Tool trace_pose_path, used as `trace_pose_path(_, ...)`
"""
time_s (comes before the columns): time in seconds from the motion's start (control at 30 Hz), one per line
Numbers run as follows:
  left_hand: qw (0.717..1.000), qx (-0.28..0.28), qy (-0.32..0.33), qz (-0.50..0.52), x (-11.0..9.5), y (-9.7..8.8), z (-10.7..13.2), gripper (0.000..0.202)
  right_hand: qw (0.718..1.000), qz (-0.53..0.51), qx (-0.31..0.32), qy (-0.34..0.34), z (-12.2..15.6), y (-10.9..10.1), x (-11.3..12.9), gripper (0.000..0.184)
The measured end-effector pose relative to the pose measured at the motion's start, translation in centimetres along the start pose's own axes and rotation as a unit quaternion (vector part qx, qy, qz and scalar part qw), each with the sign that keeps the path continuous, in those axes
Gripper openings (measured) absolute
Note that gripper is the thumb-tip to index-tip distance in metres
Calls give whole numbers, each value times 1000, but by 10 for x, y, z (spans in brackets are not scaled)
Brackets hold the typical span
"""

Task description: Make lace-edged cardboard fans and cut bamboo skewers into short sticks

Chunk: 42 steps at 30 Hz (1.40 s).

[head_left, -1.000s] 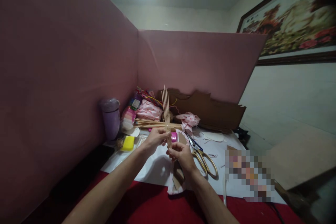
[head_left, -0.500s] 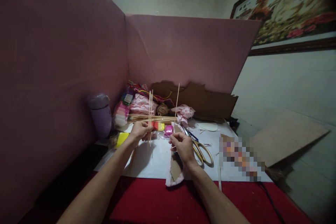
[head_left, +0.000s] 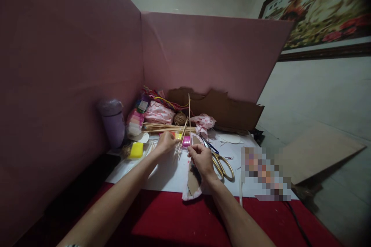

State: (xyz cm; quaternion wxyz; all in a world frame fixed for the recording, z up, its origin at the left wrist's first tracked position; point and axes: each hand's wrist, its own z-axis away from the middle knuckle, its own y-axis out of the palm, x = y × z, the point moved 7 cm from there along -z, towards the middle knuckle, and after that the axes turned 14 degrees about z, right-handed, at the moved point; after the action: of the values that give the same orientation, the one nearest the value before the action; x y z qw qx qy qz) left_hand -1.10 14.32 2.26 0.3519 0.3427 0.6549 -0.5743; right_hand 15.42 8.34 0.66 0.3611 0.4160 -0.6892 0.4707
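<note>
My left hand [head_left: 167, 141] is closed on a few thin wooden sticks [head_left: 184, 126], which lean to the right. Close by, my right hand [head_left: 200, 157] pinches one long wooden stick [head_left: 189, 112] that stands nearly upright. Beneath my right hand lies a cardboard piece [head_left: 193, 185] with a pale pink fabric edge, partly covered by the hand. Gold-handled scissors [head_left: 224, 168] rest just right of that hand. Packs of coloured clay [head_left: 186, 141] sit behind both hands, partly hidden by the sticks.
A purple bottle [head_left: 113, 125] stands at the left. Behind the hands lie a bundle of sticks [head_left: 158, 127], a twine ball [head_left: 180, 119], pink dotted fabric [head_left: 159, 112] and torn cardboard [head_left: 232, 114]. A yellow block [head_left: 136, 150] sits left; pink panels [head_left: 203, 54] enclose the table.
My left hand has moved right, toward my right hand, and its sticks have gone from upright to slanted. The stick in my right hand has become more upright.
</note>
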Motion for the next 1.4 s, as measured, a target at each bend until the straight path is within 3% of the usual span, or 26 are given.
trace_pose_path(0.17, 994, -60, 37, -87, 1, -66, 10, 10, 1000, 26, -7, -14, 3, 1, 0, 32)
trace_pose_path(0.27, 990, -54, 17, -128, 14, -88, 29, 16, 999, 29, -12, -10, 4, 1, 1, 35)
trace_pose_path(0.33, 984, -29, -4, -174, 25, -88, 43, 18, 1000, 26, -12, -6, 5, 2, 1, 36)
trace_pose_path(0.47, 967, 17, -29, -253, 41, -70, 64, 21, 1000, 21, -10, -8, 5, 1, 5, 35)
trace_pose_path(0.67, 965, 8, -43, -258, 46, -56, 70, 16, 999, 26, -12, -15, 7, -2, 10, 35)
trace_pose_path(0.93, 974, 8, -33, -225, 50, -61, 64, 14, 999, 31, -14, -24, 7, 0, 9, 34)
trace_pose_path(1.1, 981, -1, -36, -191, 53, -60, 60, 2, 999, 40, -9, -34, 8, 3, 7, 33)
trace_pose_path(1.4, 995, -32, -37, -85, 57, -77, 60, 17, 998, -30, 47, -20, 10, 14, 6, 37)
